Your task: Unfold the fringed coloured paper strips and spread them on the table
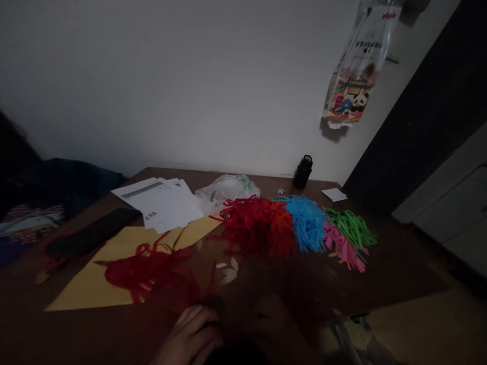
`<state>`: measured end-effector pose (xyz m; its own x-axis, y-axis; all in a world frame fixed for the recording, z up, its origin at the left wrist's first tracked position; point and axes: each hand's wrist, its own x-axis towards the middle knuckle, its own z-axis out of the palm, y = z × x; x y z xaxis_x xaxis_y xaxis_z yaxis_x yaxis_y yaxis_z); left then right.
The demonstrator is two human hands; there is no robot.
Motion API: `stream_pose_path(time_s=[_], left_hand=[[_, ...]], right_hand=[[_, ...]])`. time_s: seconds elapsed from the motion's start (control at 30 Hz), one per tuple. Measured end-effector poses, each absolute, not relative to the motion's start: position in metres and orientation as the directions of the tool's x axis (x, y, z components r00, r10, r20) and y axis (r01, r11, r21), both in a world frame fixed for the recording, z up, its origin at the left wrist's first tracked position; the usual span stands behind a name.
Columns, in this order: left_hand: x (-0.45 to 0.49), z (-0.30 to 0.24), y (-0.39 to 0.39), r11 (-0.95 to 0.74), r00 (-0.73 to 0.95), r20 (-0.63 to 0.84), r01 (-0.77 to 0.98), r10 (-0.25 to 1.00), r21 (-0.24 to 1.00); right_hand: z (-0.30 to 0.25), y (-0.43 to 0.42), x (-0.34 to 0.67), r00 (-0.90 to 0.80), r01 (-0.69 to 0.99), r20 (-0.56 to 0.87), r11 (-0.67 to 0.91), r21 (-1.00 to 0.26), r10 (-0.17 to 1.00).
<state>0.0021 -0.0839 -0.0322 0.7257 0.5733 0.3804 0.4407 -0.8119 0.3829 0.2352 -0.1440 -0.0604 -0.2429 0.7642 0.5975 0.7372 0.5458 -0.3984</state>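
Note:
Low in the head view, my left hand [194,332] rests at the table's near side with its fingers curled in. Whatever it grips, if anything, is hidden in the dark. My right hand [272,317] is a dim shape to its right, and its fingers are lost in shadow. Just beyond my left hand lie red paper strips [192,289]. They trail from a loose red bundle [131,271] on a sheet of yellow paper [79,291]. Further off stand fringed paper bunches: red [247,225], orange [281,230], blue [305,223], pink [344,246] and green [353,228].
White printed sheets [162,200] and a crumpled clear plastic bag [224,190] lie at the back. A black bottle [303,172] stands by the wall, near a small white paper [334,194]. Pale scraps [230,274] lie mid-table. A long dark object [95,233] sits left. A printed bag [355,76] hangs above.

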Motion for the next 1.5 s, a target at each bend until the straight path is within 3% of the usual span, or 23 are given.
stream_pose_path(time_s=[0.1, 0.2, 0.3, 0.5, 0.63, 0.77, 0.87, 1.0, 1.13, 1.27, 1.37, 1.5], left_hand=[[0.005, -0.035, -0.072, -0.841, 0.638, 0.564, 0.491, 0.524, 0.227], [0.008, -0.036, -0.059, -0.865, 0.679, 0.571, 0.488, 0.461, 0.119], [0.010, -0.042, -0.052, -0.886, 0.719, 0.527, 0.429, 0.453, 0.177], [0.007, -0.066, -0.056, -0.839, 0.711, 0.448, 0.481, 0.543, 0.254], [0.012, -0.062, -0.060, -0.721, 0.644, 0.326, 0.627, 0.693, 0.294], [0.023, -0.050, -0.058, -0.558, 0.535, 0.161, 0.780, 0.829, 0.282], [0.029, -0.050, -0.053, -0.541, 0.523, 0.139, 0.814, 0.841, 0.212], [0.028, -0.061, -0.046, -0.571, 0.544, 0.183, 0.805, 0.819, 0.161], [0.020, -0.065, -0.045, -0.635, 0.598, 0.214, 0.716, 0.772, 0.290], [0.014, -0.069, -0.046, -0.655, 0.596, 0.276, 0.652, 0.754, 0.383], [0.014, -0.077, -0.047, -0.723, 0.600, 0.404, 0.592, 0.690, 0.355], [0.015, -0.076, -0.050, -0.828, 0.647, 0.526, 0.501, 0.552, 0.252]], right_hand=[[-0.041, -0.132, 0.236, -0.206, 0.763, 0.607, 0.514, -0.391, 0.767], [-0.042, -0.118, 0.237, -0.207, 0.844, 0.657, 0.471, -0.255, 0.725], [-0.055, -0.112, 0.241, -0.339, 0.853, 0.610, 0.507, -0.122, 0.716], [-0.072, -0.119, 0.250, -0.333, 0.843, 0.555, 0.504, -0.186, 0.762], [-0.071, -0.116, 0.246, -0.202, 0.906, 0.480, 0.350, -0.240, 0.854], [-0.071, -0.111, 0.239, -0.021, 0.988, 0.359, 0.075, -0.137, 0.933], [-0.071, -0.109, 0.236, 0.042, 0.995, 0.311, -0.012, -0.098, 0.950], [-0.073, -0.109, 0.236, 0.042, 0.995, 0.347, -0.006, -0.104, 0.937], [-0.077, -0.110, 0.239, 0.039, 0.987, 0.394, 0.026, -0.159, 0.918], [-0.071, -0.117, 0.243, 0.039, 0.936, 0.429, 0.118, -0.332, 0.902], [-0.063, -0.124, 0.246, -0.002, 0.872, 0.468, 0.230, -0.431, 0.884], [-0.062, -0.128, 0.250, -0.098, 0.875, 0.523, 0.323, -0.360, 0.847]])
